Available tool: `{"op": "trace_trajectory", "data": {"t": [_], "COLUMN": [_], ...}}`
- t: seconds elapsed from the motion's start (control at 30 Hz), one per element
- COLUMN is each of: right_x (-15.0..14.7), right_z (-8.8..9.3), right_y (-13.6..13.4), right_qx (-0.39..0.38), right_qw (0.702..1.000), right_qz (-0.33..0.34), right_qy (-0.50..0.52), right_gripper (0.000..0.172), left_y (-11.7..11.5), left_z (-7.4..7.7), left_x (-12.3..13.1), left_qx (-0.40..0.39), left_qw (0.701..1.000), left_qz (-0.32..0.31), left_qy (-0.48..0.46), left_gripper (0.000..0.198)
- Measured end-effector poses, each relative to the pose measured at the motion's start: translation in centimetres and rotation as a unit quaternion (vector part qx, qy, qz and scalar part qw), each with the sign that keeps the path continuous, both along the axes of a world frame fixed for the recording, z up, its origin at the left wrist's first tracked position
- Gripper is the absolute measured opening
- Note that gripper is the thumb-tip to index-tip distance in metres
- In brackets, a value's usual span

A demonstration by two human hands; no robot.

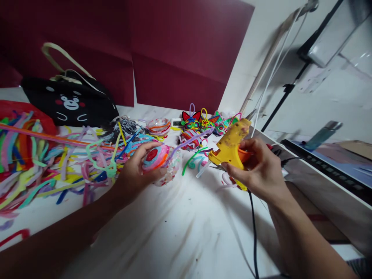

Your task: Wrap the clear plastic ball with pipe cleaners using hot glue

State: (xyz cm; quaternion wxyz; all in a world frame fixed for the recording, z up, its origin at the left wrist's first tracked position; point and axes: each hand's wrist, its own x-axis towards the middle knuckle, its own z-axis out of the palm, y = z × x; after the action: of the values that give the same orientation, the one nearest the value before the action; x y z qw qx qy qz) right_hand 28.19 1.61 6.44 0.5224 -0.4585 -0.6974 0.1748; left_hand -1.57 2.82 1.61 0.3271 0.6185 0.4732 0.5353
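Note:
My left hand point(139, 170) is closed around a round ball point(173, 166), partly wrapped in coiled red, pink, blue and orange pipe cleaners; its bare side looks clear and speckled. From it a purple pipe cleaner point(190, 139) sticks up to the right. My right hand point(258, 166) grips a yellow hot glue gun point(229, 143) with an orange trigger, its body stained brown near the top. A black cord point(253, 228) hangs from the gun's lower end. Scissor-like metal tips show beside the right thumb, partly hidden.
Loose coloured pipe cleaners point(69, 166) cover the table's left side. Behind stand a black bear-face bag point(69, 102), another wrapped ball point(158, 127), colourful animal-face ornaments point(192, 121) and a small white digital display point(176, 123). A raised ledge point(328, 170) runs along the right.

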Motion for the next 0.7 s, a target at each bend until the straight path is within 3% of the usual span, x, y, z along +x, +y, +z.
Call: {"op": "trace_trajectory", "data": {"t": [0.1, 0.17, 0.3, 0.4, 0.47, 0.6, 0.7], "right_x": [0.2, 0.0, -0.4, -0.5, -0.5, -0.4, -0.2], "right_z": [0.0, 0.0, 0.6, 1.3, 1.5, 1.2, 0.6], "right_y": [-0.1, -0.1, -0.1, -0.2, -0.3, -0.1, 0.1], "right_qx": [0.078, 0.087, -0.033, -0.122, -0.145, -0.169, -0.179], "right_qw": [0.992, 0.991, 0.995, 0.968, 0.952, 0.942, 0.948], "right_qz": [-0.047, -0.055, 0.002, 0.064, 0.097, 0.137, 0.166], "right_qy": [-0.084, -0.082, 0.092, 0.211, 0.253, 0.257, 0.203], "right_gripper": [0.039, 0.036, 0.041, 0.050, 0.045, 0.027, 0.028], "left_y": [0.1, 0.1, 0.1, 0.0, 0.0, 0.1, 0.1], "left_z": [-0.1, 0.0, 0.2, 0.2, 0.2, -0.1, -0.2], "left_x": [0.0, 0.1, 0.2, 0.1, 0.0, -0.1, 0.0], "left_qx": [0.007, 0.005, -0.006, -0.002, 0.002, 0.018, 0.023], "left_qw": [1.000, 1.000, 1.000, 1.000, 1.000, 1.000, 1.000], "left_qz": [0.003, 0.005, 0.004, 0.006, 0.004, -0.001, -0.005], "left_qy": [0.002, 0.001, -0.005, -0.001, 0.007, 0.017, 0.016], "left_gripper": [0.068, 0.068, 0.069, 0.070, 0.070, 0.070, 0.069]}}
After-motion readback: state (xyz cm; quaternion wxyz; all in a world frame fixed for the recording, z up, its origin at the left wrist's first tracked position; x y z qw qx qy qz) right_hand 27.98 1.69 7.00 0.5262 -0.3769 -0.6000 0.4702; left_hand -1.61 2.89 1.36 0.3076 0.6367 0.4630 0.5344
